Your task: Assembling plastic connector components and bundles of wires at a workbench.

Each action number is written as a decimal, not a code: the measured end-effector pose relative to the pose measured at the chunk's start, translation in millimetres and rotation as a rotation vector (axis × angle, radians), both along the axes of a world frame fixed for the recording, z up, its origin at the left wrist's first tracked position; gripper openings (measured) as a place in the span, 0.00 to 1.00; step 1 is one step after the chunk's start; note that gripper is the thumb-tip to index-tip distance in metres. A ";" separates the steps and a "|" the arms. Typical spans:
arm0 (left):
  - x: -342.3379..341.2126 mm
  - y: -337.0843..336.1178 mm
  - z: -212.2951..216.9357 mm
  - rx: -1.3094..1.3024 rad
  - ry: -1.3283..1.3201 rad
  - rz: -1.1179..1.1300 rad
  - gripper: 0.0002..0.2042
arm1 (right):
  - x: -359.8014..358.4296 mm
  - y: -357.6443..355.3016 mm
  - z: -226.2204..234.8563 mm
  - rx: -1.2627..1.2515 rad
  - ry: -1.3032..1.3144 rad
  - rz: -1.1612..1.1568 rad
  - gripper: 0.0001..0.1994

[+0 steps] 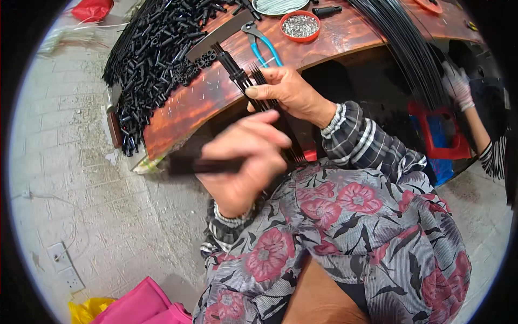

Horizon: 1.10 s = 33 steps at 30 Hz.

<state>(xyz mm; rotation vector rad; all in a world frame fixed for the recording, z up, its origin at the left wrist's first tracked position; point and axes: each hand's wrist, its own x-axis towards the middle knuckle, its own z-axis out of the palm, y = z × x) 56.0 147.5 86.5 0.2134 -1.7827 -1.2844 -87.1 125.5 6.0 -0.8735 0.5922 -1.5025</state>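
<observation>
My right hand (286, 94) is closed around a bundle of thin black rods (258, 96), its thumb pressed across them. Black sleeve-like fittings (229, 62) sit at the bundle's upper end, over the table edge. Its lower end reaches down toward my lap. Just left of it, my left hand (245, 159) is smeared by motion, with its fingers curled. From that fist a dark, stick-like thing (189, 165) points left, too blurred to name. Beyond the bundle, pliers with blue handles (264, 46) lie on the table next to a flat metal blade (224, 36).
Black tubular parts (159, 65) are heaped on the wooden table (186, 110). A red bowl (300, 27) of small metal pieces stands at the back. Long black rods (396, 48) overhang the right side, near a co-worker's gloved hand (457, 86) and a red stool (458, 143).
</observation>
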 end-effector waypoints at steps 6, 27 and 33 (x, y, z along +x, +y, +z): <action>-14.9 -31.8 -12.9 0.270 0.023 0.821 0.11 | 7.1 -10.2 6.8 -0.066 0.167 -0.031 0.10; -23.8 -24.7 -10.2 0.300 -0.008 0.686 0.07 | 18.8 12.9 17.1 -0.206 0.183 -0.235 0.16; -29.7 -27.7 -17.3 0.397 0.084 0.644 0.08 | 11.6 7.6 12.5 -0.226 0.263 -0.325 0.14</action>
